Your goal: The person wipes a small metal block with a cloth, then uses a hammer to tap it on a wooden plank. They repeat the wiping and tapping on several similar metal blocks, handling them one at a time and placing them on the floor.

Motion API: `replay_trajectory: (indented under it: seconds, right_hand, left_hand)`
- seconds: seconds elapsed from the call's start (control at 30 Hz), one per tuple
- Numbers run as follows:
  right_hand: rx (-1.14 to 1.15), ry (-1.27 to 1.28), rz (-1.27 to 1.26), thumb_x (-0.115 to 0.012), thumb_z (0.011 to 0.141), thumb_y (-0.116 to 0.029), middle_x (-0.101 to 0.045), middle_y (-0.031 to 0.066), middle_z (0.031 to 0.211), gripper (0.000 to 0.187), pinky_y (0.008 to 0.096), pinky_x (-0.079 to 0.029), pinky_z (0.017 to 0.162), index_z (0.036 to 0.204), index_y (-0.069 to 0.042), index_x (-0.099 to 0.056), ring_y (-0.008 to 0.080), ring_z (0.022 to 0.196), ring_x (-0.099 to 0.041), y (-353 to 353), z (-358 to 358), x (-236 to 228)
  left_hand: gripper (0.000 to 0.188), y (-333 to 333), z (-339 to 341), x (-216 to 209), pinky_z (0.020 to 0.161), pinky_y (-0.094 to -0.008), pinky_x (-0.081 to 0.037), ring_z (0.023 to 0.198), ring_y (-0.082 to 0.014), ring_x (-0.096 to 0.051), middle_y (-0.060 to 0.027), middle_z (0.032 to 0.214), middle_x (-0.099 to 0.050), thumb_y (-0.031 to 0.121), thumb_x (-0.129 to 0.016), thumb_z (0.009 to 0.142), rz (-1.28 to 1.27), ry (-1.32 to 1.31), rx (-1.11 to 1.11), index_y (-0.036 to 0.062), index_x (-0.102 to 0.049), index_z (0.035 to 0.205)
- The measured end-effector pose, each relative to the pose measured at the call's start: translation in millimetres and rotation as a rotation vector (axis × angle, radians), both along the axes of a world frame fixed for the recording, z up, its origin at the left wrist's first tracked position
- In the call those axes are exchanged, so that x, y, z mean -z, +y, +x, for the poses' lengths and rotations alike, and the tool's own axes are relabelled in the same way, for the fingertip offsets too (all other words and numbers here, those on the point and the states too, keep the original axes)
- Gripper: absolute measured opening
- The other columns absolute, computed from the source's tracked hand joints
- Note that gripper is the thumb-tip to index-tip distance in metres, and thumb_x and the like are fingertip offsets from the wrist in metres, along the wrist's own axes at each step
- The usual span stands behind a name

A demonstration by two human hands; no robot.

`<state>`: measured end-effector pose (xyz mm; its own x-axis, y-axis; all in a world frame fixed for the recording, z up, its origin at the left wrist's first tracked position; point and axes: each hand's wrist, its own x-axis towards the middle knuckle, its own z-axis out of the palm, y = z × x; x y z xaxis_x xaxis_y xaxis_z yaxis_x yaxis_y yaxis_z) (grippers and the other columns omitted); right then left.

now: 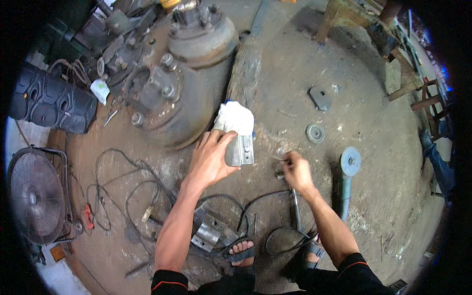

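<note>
My left hand (210, 160) grips a shiny metal bracket (241, 150) with holes in its face, fingers over the top and thumb below. Right behind the bracket is a crumpled white cloth or bag (235, 117). My right hand (298, 173), slightly blurred, is closed to the right of the bracket, apart from it. A thin pale rod (276, 158) sticks out of its fingers toward the bracket; its exact kind is unclear. Below that hand a metal bar (296, 210) stands near a black cable. Between my left forearm and foot lie more shiny metal pieces (212, 230).
An angle grinder (347, 184) rests right of my right hand, near a loose disc (315, 133) and a metal plate (320, 98). Large rusty drums (167, 110) fill the upper left. Cables (130, 172), a fan (37, 196) and a black case (54, 101) are on the left.
</note>
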<state>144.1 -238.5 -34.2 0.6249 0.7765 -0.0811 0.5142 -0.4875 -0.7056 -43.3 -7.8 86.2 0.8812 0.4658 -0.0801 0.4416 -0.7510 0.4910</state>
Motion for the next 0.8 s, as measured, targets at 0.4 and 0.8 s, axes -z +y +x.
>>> replay_trajectory:
  seconds: [0.4,0.8]
  right_hand:
    - [0.047,0.473,0.031,-0.071,0.093,-0.006,-0.072,0.0139,0.082,0.014,0.0365,-0.054,0.071,0.100,0.002,-0.062,0.0189,0.075,-0.068,-59.1,-48.8,-12.2]
    - [-0.148,0.504,-0.049,-0.072,0.095,-0.007,-0.075,0.0151,0.083,0.016,0.0358,-0.054,0.067,0.103,0.002,-0.063,0.0184,0.072,-0.069,-29.3,-102.4,-44.2]
  left_hand:
    - [0.088,-117.4,-165.8,-67.6,0.103,-0.0510,-0.047,0.122,-0.0401,-0.057,-0.0171,0.126,-0.061,0.032,-0.098,0.061,-0.096,0.177,-0.410,0.0081,-0.059,0.136]
    - [0.086,-167.2,-181.1,-21.8,0.100,-0.0518,-0.049,0.116,-0.0432,-0.060,-0.0240,0.119,-0.064,0.035,-0.098,0.064,-0.086,0.157,-0.740,0.0004,-0.055,0.130]
